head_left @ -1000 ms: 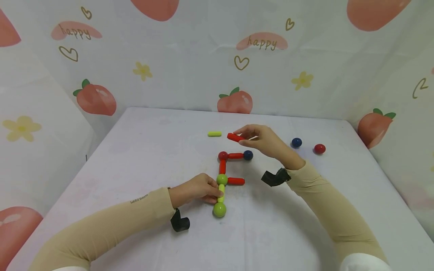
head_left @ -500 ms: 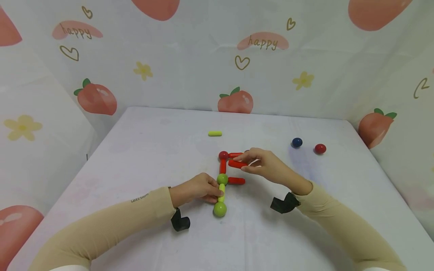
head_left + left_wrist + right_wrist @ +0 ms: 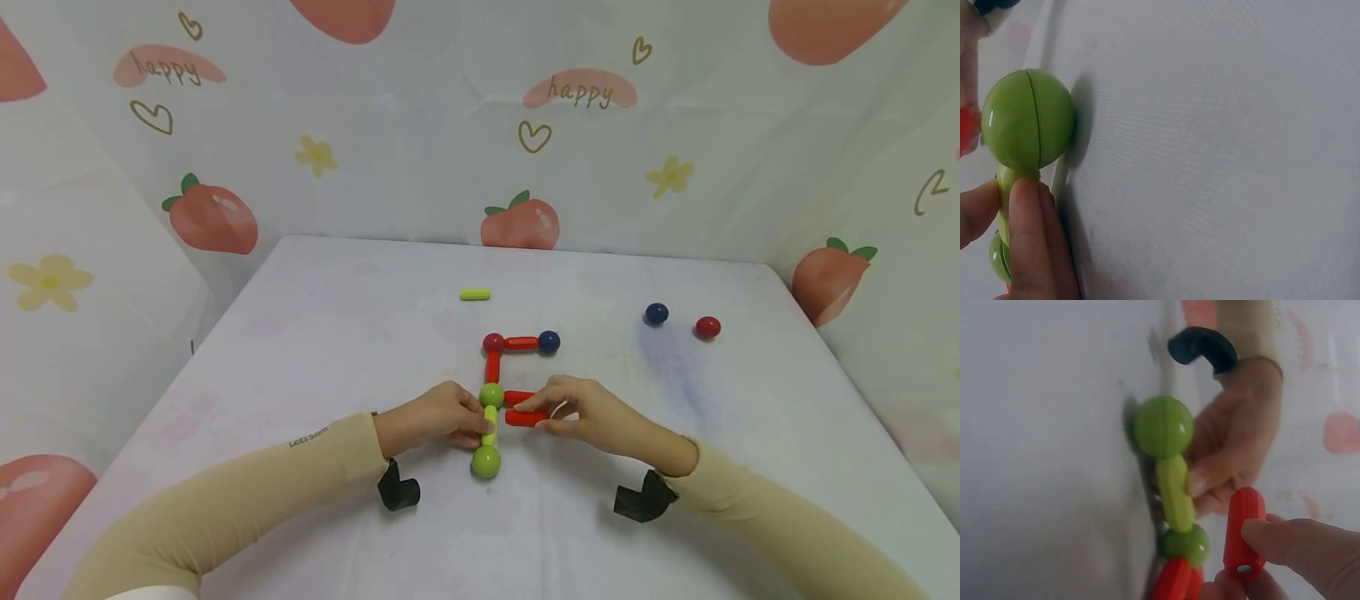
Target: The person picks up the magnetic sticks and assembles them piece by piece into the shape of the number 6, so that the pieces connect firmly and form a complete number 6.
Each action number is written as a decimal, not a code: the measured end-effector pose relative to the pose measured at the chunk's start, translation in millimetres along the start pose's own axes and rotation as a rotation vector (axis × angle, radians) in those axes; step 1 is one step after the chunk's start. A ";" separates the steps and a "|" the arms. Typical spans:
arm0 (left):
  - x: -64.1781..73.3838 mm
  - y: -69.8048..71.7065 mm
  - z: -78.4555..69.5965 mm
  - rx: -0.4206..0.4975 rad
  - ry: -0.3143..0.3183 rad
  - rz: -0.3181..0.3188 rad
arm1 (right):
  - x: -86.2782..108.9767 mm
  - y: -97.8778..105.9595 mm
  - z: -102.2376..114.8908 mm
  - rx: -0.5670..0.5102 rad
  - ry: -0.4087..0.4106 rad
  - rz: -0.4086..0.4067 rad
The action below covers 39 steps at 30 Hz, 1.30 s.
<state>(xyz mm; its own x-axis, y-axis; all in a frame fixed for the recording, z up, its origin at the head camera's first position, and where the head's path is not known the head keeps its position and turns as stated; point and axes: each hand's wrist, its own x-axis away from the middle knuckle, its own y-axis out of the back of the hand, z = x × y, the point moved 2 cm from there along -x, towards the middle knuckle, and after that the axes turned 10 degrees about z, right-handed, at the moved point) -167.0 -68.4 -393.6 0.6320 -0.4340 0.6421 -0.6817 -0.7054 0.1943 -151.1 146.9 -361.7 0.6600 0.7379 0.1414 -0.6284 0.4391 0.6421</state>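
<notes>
My left hand [image 3: 442, 414] pinches the yellow-green rod [image 3: 490, 427] that joins two green balls, the nearer one [image 3: 486, 462] and the upper one [image 3: 491, 395]. From the upper ball a red rod [image 3: 492, 367] runs to a red ball [image 3: 493, 343], where another red rod [image 3: 522, 342] leads to a blue ball [image 3: 549, 342]. A further red rod [image 3: 516, 397] sticks out rightward from the upper green ball. My right hand [image 3: 592, 417] holds a loose red rod [image 3: 1244, 534] between thumb and fingers, just in front of that one; a metal dot shows on its end.
A yellow-green rod [image 3: 476, 294] lies alone toward the back of the white table [image 3: 360, 333]. At the back right sit a loose blue ball [image 3: 656, 314] and a loose red ball [image 3: 708, 327]. A printed cloth [image 3: 420, 125] hangs behind the table.
My right hand has brought the loose red rod toward me, from behind the joined pieces down beside the green balls. My left hand has stayed put on the yellow-green rod.
</notes>
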 end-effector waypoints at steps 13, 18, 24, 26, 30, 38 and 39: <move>-1.2 -0.4 2.1 0.012 -0.021 0.010 | 9.4 -32.3 -10.4 -0.068 -0.022 0.121; -1.8 -0.3 2.3 0.016 -0.016 0.012 | 11.3 -39.0 -14.2 -0.040 0.020 0.105; -2.8 0.0 2.9 0.027 -0.014 0.009 | 11.2 -41.8 -15.9 -0.026 0.034 0.092; -2.9 0.0 3.0 0.030 -0.014 0.010 | 10.5 -42.5 -16.4 -0.029 0.031 0.091; -2.8 -0.1 2.9 0.030 -0.013 0.011 | 8.6 -43.7 -16.4 -0.037 0.015 0.092; -2.7 0.3 2.4 0.021 -0.011 0.012 | 6.5 -44.3 -14.1 -0.009 0.011 0.083; -2.8 0.2 2.3 0.019 -0.011 0.012 | 6.4 -44.3 -14.0 -0.002 0.012 0.080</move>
<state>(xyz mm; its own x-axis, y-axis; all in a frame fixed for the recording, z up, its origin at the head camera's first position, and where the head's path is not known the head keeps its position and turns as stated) -168.1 -68.6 -397.0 0.6279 -0.4487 0.6359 -0.6821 -0.7107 0.1721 -124.8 139.3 -399.8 0.6027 0.7768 0.1826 -0.6796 0.3797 0.6277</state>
